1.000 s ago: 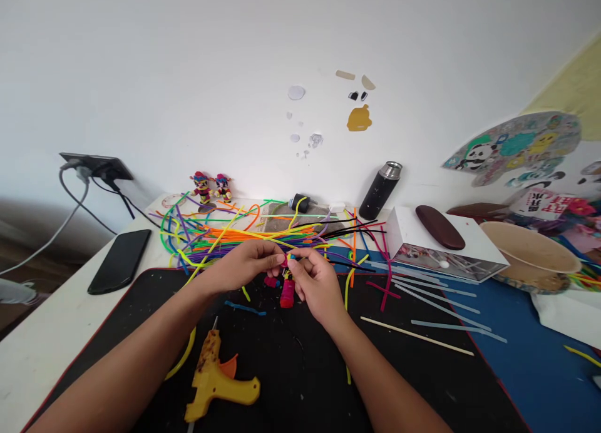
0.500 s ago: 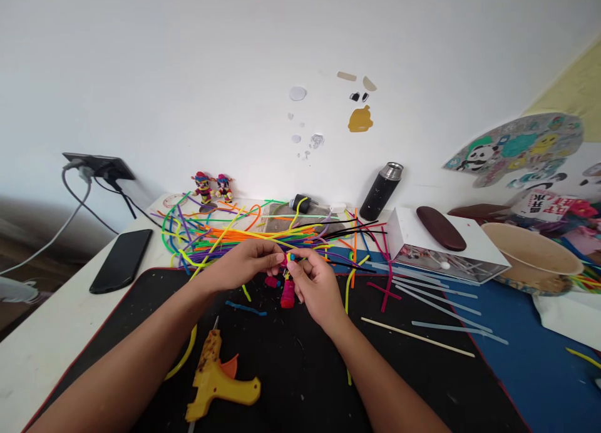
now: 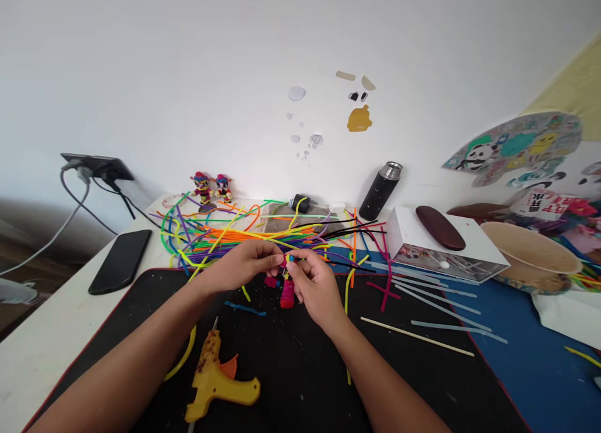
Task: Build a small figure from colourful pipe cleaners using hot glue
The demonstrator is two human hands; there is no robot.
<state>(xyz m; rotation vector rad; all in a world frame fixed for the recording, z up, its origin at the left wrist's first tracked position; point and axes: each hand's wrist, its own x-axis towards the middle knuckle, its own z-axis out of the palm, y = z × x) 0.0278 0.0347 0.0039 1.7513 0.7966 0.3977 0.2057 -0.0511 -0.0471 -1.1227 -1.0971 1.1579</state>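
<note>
Fingertips of my left hand (image 3: 256, 261) and my right hand (image 3: 317, 283) meet around a small pipe-cleaner doll (image 3: 287, 293). Its pink body hangs below the fingers, with yellow and blue bits at the top. My left thumb and index finger pinch a pink part at its upper side. The right thumb and fingers close on the upper part from the other side, partly hiding it. A separate pink and blue piece (image 3: 271, 283) is just below my left fingers. A short blue pipe cleaner (image 3: 245, 308) lies on the black mat (image 3: 300, 383).
A yellow glue gun (image 3: 218, 380) lies in front. Behind my hands spreads a pile of coloured pipe cleaners (image 3: 225, 238). Glue sticks (image 3: 451, 326), a wooden stick (image 3: 417, 337), a white box (image 3: 399, 233) and a black flask (image 3: 381, 192) are rightward. A phone (image 3: 121, 261) and two finished dolls (image 3: 201, 188) are leftward.
The view has shifted very slightly. Both hands keep nearly the same grip on the doll, and nothing else has visibly moved.
</note>
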